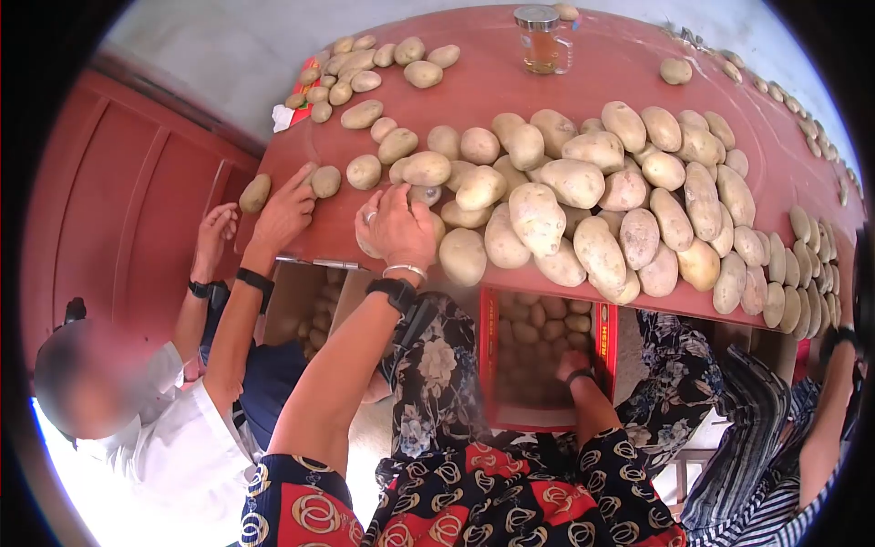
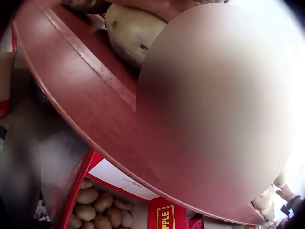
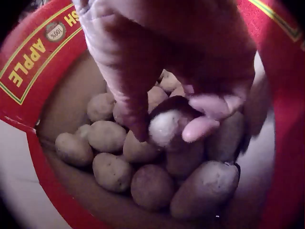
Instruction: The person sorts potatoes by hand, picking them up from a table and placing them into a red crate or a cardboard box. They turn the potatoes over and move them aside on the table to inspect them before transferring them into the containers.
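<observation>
At the near edge of the red table, the left hand lies palm down over potatoes, fingers bent, with one potato partly covered at its left side. Whether it grips one is hidden. A large potato shows at the top of the left wrist view, beside a broad blurred area. Below the table edge, the right hand is inside a red-rimmed carton of potatoes. The right wrist view shows the right hand holding a potato between thumb and fingers, above other potatoes.
A large potato heap covers the table's middle, with a smaller group at the back left. A lidded glass jar stands at the back. Another person's hands are at the left; another arm is at the right.
</observation>
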A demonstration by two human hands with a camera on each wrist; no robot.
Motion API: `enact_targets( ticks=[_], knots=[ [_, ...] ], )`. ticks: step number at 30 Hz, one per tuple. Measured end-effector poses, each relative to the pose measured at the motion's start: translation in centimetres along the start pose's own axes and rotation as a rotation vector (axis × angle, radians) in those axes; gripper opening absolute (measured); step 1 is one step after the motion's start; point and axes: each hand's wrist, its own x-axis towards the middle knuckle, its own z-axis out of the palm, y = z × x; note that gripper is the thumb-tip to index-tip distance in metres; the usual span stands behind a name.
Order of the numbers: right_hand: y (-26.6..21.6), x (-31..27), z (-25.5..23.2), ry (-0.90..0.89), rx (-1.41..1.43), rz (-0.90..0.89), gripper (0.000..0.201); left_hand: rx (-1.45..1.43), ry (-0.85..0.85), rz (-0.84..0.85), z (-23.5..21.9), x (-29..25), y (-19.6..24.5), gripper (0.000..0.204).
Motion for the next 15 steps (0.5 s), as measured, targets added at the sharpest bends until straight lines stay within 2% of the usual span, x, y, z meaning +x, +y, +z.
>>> enact_targets(
  ticks=[2,4,6,7,9,10,12,14,15],
  knots=[
    [-1.3,-1.8,-1.3,-0.003,0.007,0.046,0.029,-0.037,0.003,0.012,-0.3,0.0,0.1,0.033],
    [-2.6,-3.5,-3.7,0.138,0.186,-0.087,0.030,0.036,-0.013,0.000,-0.3,0.0,0.2,0.031],
    [-2.7,0.1,-2.7,-0.114,0.381,-0.297,0.042,0.009,0.012,-0.005,0.0,0.0,0.1,0.031],
    [-3.0,-0.9,-4.5,-0.111,0.371,-0.291,0.042,-0.004,0.032,0.010,0.0,-0.1,0.2,0.031],
    [-6.1,-5.9,-10.8,-0.267,0.791,-0.476,0.065,-0.016,0.055,0.027,-0.1,0.0,0.1,0.031],
    [-7.1,-7.1,-12.3,-0.262,0.787,-0.477,0.065,-0.019,0.028,0.006,-0.2,0.0,0.1,0.032],
    [-8.3,-9.4,-15.0,-0.244,0.916,-0.682,0.059,-0.034,0.006,-0.019,-0.3,0.1,0.4,0.032],
    [-9.5,-12.0,-18.1,-0.243,0.851,-0.702,0.052,-0.017,0.015,-0.013,-0.4,0.0,0.5,0.031],
    [-10.1,-13.2,-19.3,-0.303,0.932,-0.761,0.051,-0.024,0.017,-0.013,-0.4,0.0,0.6,0.031]
  ],
)
